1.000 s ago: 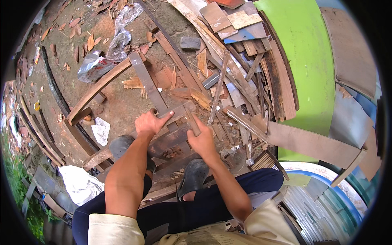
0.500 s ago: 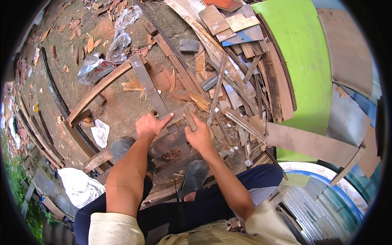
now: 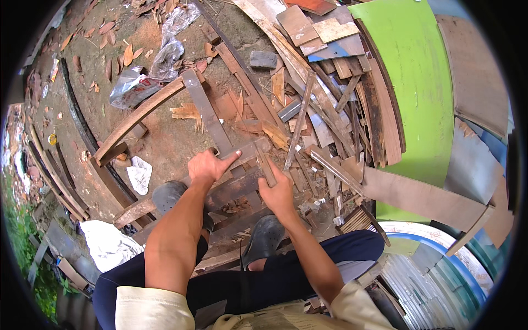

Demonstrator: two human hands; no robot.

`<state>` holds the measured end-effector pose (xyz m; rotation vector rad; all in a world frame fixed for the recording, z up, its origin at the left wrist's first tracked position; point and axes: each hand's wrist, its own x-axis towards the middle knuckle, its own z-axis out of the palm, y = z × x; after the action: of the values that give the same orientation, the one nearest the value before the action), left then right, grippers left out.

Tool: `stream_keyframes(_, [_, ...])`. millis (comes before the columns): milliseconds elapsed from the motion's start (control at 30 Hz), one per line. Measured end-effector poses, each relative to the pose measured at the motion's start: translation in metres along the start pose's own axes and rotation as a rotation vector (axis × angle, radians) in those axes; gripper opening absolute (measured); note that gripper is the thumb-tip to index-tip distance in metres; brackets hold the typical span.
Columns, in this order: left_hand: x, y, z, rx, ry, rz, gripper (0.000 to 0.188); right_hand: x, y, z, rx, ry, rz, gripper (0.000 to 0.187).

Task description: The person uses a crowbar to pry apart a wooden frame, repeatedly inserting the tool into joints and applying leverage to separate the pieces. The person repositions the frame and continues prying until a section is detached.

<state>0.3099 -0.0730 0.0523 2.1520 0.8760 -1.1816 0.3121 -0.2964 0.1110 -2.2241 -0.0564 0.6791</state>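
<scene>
A narrow wooden board [image 3: 248,151] lies aslant in front of me, across the frame's middle. My left hand [image 3: 209,166] is closed over it, the thumb stretched along its top face. At the board's right end, my right hand [image 3: 278,191] grips a short wooden strip [image 3: 267,168] that stands crosswise against the board. Fingers of the right hand are partly hidden below the strip. Under my hands lies a wider dark plank [image 3: 234,190]. A long grey-brown plank [image 3: 204,110] runs away from the board toward the far left.
Scrap wood [image 3: 330,110] is heaped at the far right, beside a bright green panel [image 3: 415,88]. A curved wooden piece [image 3: 140,115], plastic bags [image 3: 132,91] and a dark stick [image 3: 80,113] lie on the soil. My dark clogs [image 3: 264,236] are close to the planks.
The view has shifted slightly, so the surroundings appear a little lower and farther right. Both hands keep their holds on the board and the strip.
</scene>
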Motion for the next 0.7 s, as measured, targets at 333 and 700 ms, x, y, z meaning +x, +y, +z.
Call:
stream_keyframes(333, [0.004, -0.007, 0.008, -0.001, 0.082, 0.006, 0.105, -0.103, -0.064, -0.089, -0.099, -0.122, 0.089, 0.063])
stream_keyframes(700, [0.000, -0.006, -0.001, -0.013, 0.002, -0.038, 0.103, -0.160, -0.080, -0.133, -0.107, -0.186, 0.307, 0.064])
